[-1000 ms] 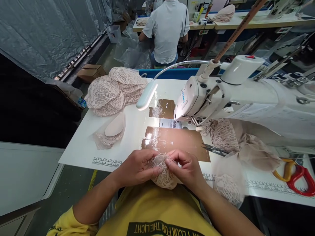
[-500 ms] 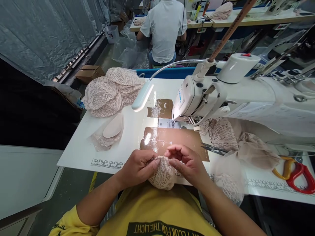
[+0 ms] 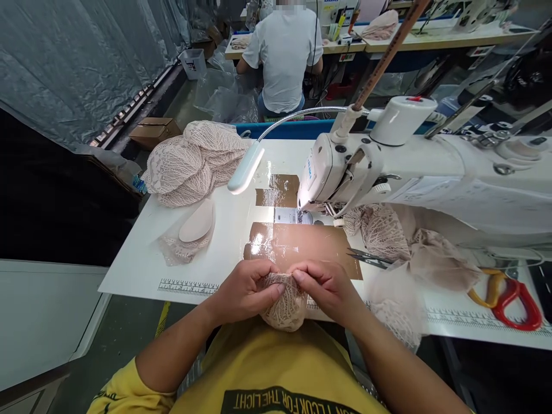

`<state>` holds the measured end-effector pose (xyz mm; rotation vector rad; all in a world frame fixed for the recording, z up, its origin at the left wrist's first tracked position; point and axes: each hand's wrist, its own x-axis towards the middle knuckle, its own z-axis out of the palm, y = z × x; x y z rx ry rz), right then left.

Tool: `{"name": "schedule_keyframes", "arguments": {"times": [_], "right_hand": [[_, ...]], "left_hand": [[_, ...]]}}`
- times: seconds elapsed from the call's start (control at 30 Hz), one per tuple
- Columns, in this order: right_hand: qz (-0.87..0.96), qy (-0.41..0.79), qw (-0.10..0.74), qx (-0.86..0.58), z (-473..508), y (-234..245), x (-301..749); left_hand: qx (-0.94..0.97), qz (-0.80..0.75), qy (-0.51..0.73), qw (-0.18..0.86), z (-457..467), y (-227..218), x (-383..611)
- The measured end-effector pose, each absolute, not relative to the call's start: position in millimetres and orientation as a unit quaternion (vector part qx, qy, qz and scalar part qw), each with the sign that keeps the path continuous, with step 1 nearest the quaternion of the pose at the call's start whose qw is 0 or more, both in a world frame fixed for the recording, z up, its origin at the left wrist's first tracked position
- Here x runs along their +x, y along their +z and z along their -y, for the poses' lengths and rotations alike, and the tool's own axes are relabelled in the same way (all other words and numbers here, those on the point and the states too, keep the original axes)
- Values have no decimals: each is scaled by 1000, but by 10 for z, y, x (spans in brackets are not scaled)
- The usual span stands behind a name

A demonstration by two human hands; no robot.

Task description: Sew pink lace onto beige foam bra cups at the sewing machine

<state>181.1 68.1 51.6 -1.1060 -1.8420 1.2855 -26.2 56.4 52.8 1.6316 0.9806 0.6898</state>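
Note:
My left hand and my right hand both pinch the top edge of a small beige lace cup piece at the near edge of the white sewing table. The fingertips of the two hands nearly meet over the lace. The piece bulges downward toward my yellow shirt. Just beyond my hands lies a patch of brown tape, and behind it the needle area of the white sewing machine.
A pile of lace cups and a foam pad lie at the left. More lace pieces, small snips and red-and-yellow scissors lie at the right. A lamp hangs over the table. A person in a white shirt sits at the bench behind.
My right hand's fingers lifted off the lace half a second ago and now pinch its top edge again beside the left hand. The view has shifted slightly.

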Motion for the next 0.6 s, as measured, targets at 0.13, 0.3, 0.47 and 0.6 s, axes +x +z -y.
{"name": "schedule_keyframes", "arguments": {"times": [0.13, 0.3, 0.47, 0.6], "right_hand": [[701, 492, 321, -406, -699, 524, 1862], [720, 492, 284, -399, -698, 560, 1825], [698, 527, 273, -401, -708, 600, 1876], [670, 567, 272, -395, -747, 549, 1911]], "left_hand": [[666, -423, 289, 542, -563, 510, -232], [664, -401, 286, 562, -587, 513, -184], [638, -368, 279, 616, -643, 539, -205], [612, -364, 299, 635, -681, 525, -157]]}}
